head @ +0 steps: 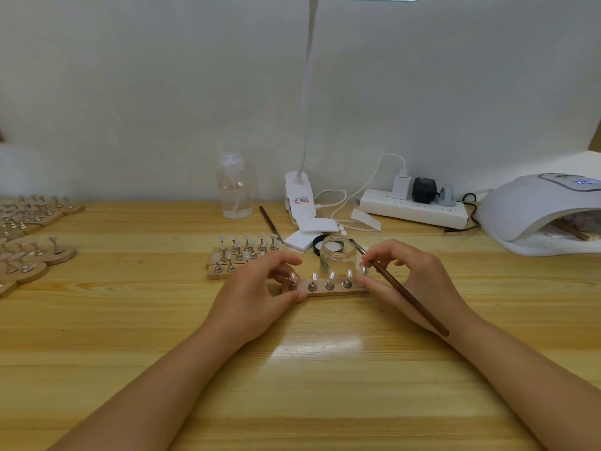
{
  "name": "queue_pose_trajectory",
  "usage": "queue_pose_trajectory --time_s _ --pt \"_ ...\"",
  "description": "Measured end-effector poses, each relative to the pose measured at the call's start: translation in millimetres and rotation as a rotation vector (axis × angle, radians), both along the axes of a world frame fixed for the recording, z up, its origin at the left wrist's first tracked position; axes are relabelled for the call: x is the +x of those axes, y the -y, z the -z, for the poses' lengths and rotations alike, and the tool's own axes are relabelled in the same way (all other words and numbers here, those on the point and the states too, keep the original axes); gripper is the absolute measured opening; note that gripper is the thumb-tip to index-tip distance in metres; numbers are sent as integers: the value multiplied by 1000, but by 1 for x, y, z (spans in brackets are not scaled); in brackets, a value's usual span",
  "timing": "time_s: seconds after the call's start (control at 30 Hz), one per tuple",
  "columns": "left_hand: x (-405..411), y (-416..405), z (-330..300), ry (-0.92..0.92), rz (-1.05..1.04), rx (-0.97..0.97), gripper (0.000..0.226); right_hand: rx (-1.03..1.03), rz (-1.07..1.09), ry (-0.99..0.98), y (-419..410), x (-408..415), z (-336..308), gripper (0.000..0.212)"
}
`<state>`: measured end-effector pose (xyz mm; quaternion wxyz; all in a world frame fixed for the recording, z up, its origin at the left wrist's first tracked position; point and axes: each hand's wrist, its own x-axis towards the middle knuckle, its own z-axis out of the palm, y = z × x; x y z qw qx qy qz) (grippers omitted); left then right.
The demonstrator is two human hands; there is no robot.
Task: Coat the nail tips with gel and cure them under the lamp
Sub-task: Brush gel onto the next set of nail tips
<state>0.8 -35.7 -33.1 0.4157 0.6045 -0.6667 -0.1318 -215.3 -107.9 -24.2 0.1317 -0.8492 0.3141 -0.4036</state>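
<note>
The left hand (257, 288) pinches one end of the wooden strip (325, 289) of nail tips (331, 277) on the bench (325, 385); the right hand's (409, 281) fingers pinch the brush (409, 297) at the other end. Judging by this, coating is under way, with curing in the lamp (540, 213) still ahead

a clear bottle (234, 187), a desk lamp (300, 196) and a power strip (414, 208) line the wall.

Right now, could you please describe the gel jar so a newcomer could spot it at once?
Start at the white desk lamp base by the wall and come toward the two hands. Just behind the wooden strip of nail tips stands the gel jar. It is short, clear glass and lidless, unlike the taller plastic bottle farther back.
</note>
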Motion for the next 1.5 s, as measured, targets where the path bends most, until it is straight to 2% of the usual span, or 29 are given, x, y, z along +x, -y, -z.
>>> queue_pose_trajectory --time_s 0.33,0.43,0.5,0.6,1.07,1.27,1.5 --pt "0 1 0 -22 -24 -21 40 -48 19 25 0 1 2 23" --pt "-1 0 0 -32 -25 -27 39 -138 37 141 -2 3 -1 18" --pt "-1 0 0 -37 -18 -37 39 -195 10 257 -6 6 -1 29" --pt "-1 0 0 -33 -6 -50 38 -145 -84 347 -15 14 -1 43" --pt "-1 1 0 -43 25 -55 33 -324 -89 121 -25 31 1 38" --pt "-2 -1 -2 -48 34 -55 34 -231 -173 242 -24 28 3 44" --pt "-2 -1 -2 -57 35 -38 32 -147 -38 315 -21 25 3 48"
